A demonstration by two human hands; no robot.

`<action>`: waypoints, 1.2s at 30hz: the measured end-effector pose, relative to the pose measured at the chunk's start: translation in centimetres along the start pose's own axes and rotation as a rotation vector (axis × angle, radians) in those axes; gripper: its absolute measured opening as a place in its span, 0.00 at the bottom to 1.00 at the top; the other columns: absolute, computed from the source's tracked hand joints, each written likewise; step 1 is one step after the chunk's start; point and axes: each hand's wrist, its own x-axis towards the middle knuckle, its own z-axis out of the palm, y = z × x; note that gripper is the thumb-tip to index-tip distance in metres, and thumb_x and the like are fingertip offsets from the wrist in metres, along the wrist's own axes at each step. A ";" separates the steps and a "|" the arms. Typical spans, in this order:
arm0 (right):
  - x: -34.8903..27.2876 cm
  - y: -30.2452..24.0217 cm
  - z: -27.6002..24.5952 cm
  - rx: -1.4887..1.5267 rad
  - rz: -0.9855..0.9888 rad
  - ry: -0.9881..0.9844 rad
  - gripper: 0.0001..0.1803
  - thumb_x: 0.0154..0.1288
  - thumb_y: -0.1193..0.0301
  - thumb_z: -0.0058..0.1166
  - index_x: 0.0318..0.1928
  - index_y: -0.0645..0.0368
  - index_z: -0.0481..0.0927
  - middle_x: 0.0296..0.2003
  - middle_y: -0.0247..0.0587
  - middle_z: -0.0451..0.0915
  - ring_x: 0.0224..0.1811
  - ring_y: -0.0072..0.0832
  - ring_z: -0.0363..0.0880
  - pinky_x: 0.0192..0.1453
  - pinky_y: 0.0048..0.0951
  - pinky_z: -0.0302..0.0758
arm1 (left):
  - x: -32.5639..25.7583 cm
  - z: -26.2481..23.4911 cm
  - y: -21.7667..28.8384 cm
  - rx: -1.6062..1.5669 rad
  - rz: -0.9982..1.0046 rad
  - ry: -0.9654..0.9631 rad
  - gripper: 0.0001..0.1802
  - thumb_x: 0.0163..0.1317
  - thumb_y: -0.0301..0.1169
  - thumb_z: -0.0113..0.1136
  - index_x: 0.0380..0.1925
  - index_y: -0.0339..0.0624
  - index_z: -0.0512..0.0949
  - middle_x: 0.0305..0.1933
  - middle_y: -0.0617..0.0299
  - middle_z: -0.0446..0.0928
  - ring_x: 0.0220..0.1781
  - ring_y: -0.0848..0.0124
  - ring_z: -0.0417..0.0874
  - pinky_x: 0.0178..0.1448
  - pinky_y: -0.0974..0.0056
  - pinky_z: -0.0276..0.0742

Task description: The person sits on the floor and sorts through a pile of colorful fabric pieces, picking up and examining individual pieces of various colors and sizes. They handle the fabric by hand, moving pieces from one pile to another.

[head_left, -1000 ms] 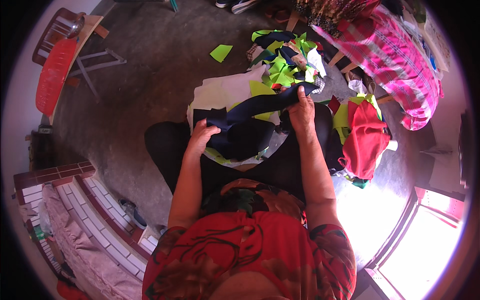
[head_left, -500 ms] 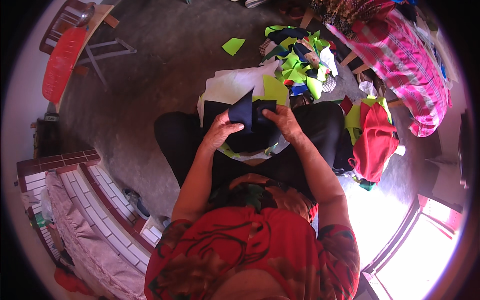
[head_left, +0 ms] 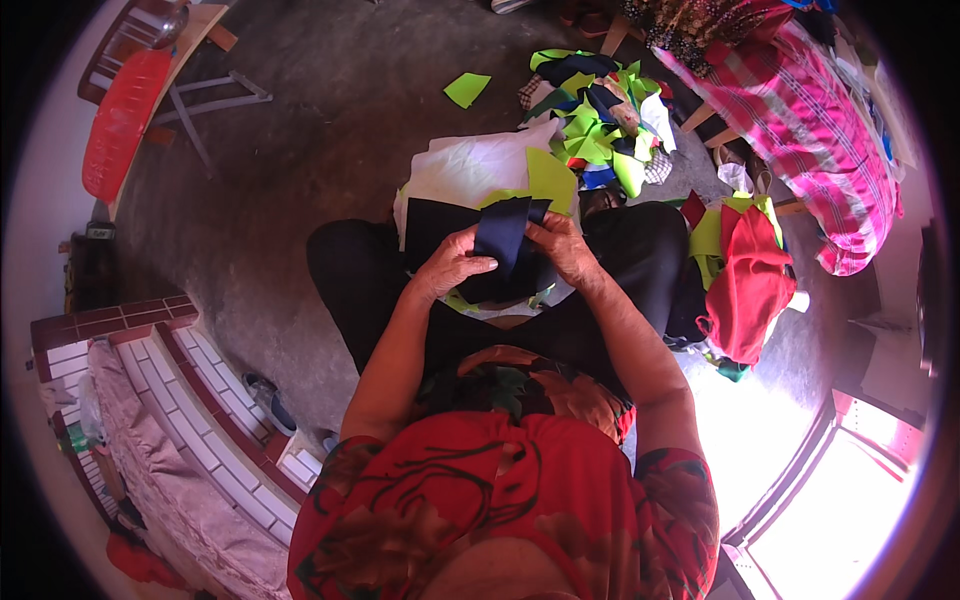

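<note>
While fingers (head_left: pixel 479 266) hold both sides, navy cloth (head_left: pixel 503 230) lies between.

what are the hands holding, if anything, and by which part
Dark blue cloth: the left hand pinches its left side, the right hand its right side.

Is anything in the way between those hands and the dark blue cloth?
Nothing visible is: the left hand and right hand both grip the dark blue cloth. The colourful scrap pile lies farther out, off to the right.
</note>
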 end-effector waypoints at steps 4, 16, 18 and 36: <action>0.1 0.9 -0.6 -0.006 -0.018 -0.150 0.15 0.68 0.67 0.52 0.52 0.60 0.78 0.42 0.29 0.81 0.44 0.17 0.77 0.52 0.24 0.73 | 0.3 -0.2 -0.8 0.036 0.012 -0.040 0.29 0.55 0.17 0.58 0.60 0.41 0.70 0.49 0.70 0.78 0.49 0.81 0.75 0.57 0.69 0.71; 0.0 0.4 -0.9 0.262 0.071 -0.175 0.17 0.65 0.64 0.54 0.50 0.63 0.75 0.41 0.37 0.78 0.44 0.25 0.77 0.50 0.28 0.75 | 0.3 -0.5 -1.2 0.097 0.006 -0.008 0.26 0.54 0.18 0.58 0.56 0.39 0.72 0.46 0.70 0.78 0.47 0.81 0.75 0.56 0.69 0.71; -0.3 -0.2 -0.3 0.220 0.075 -0.156 0.21 0.66 0.58 0.57 0.50 0.61 0.76 0.41 0.35 0.79 0.42 0.23 0.77 0.48 0.27 0.75 | 0.4 -0.5 -1.3 0.094 0.023 -0.017 0.22 0.55 0.19 0.58 0.53 0.38 0.74 0.44 0.70 0.79 0.46 0.81 0.76 0.55 0.69 0.71; -0.1 -0.3 0.0 0.132 -0.024 0.129 0.15 0.67 0.59 0.53 0.43 0.58 0.79 0.35 0.31 0.80 0.33 0.20 0.76 0.39 0.24 0.72 | 1.4 -0.3 -2.4 -0.009 -0.021 -0.132 0.24 0.54 0.21 0.65 0.53 0.38 0.75 0.47 0.65 0.80 0.47 0.77 0.78 0.55 0.66 0.74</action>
